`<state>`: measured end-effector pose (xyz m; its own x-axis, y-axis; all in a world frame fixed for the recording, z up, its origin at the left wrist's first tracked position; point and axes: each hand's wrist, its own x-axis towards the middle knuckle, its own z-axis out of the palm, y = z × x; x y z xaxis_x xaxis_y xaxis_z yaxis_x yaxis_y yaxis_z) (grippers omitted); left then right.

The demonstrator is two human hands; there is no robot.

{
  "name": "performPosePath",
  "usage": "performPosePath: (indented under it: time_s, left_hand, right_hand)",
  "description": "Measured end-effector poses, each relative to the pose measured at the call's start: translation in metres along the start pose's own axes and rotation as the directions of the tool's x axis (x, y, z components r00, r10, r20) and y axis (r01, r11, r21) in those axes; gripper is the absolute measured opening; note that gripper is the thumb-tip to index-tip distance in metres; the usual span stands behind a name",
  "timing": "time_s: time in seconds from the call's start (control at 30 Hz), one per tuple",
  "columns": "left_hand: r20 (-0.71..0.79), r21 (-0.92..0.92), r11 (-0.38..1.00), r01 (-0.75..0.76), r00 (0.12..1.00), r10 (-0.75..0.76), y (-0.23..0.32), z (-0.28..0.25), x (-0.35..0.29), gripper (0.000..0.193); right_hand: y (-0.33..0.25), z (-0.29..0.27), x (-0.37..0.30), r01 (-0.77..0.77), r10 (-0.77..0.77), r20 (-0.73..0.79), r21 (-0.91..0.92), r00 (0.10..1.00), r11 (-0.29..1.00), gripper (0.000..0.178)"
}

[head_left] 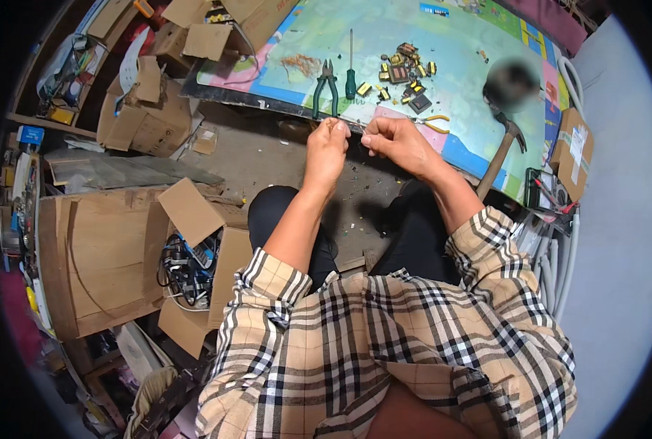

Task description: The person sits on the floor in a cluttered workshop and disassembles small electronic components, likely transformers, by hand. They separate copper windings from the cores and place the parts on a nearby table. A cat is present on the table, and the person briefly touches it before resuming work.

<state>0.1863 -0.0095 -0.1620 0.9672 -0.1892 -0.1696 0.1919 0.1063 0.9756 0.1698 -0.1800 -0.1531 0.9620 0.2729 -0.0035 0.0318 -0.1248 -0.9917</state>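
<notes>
Just off the near edge of the table, my left hand is closed with thumb and fingers pressed together. Close to its right, my right hand makes a pinch, fingertips turned toward the left hand. Whatever the two hold is too small to make out. Beyond the left hand lie green-handled pliers and a green screwdriver. A heap of small yellow-and-dark transformers sits past the right hand, with yellow-handled pliers near it. A tangle of thin copper-coloured wire rests at the far left.
A hammer lies across the table's right side, beside a blurred dark object. An open carton of cables stands left of my knees. Other cardboard boxes crowd the left. A white wall bounds the right.
</notes>
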Motion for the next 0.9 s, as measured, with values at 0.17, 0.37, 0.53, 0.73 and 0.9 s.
performPosePath:
  time_s: [0.17, 0.37, 0.53, 0.73, 0.9]
  left_hand:
    - [0.049, 0.133, 0.974, -0.183, 0.983, 0.178, -0.034, 0.023, 0.019, 0.029]
    - [0.247, 0.315, 0.929, -0.193, 0.962, 0.116, -0.040, 0.054, 0.030, 0.040]
    - [0.437, 0.253, 0.967, 0.038, 0.887, -0.149, 0.001, 0.064, 0.040, 0.029]
    - [0.478, 0.122, 0.918, 0.378, 0.788, -0.388, 0.025, 0.038, 0.069, 0.028]
    - [0.523, 0.093, 0.913, 0.397, 0.761, -0.384, 0.048, 0.040, 0.120, 0.025]
  right_hand:
    - [-0.003, 0.003, -0.007, -0.039, -0.065, -0.200, -0.476, 0.978, 0.878, 0.018]
    - [-0.013, -0.012, -0.023, -0.092, -0.078, -0.322, -0.479, 0.943, 0.873, 0.019]
    - [-0.032, -0.036, -0.022, -0.241, 0.016, -0.387, -0.540, 0.922, 0.807, 0.020]
    - [-0.037, -0.038, 0.008, -0.237, 0.095, -0.335, -0.413, 0.938, 0.880, 0.028]
    - [-0.034, -0.059, 0.050, -0.225, 0.101, -0.392, -0.286, 0.914, 0.931, 0.028]
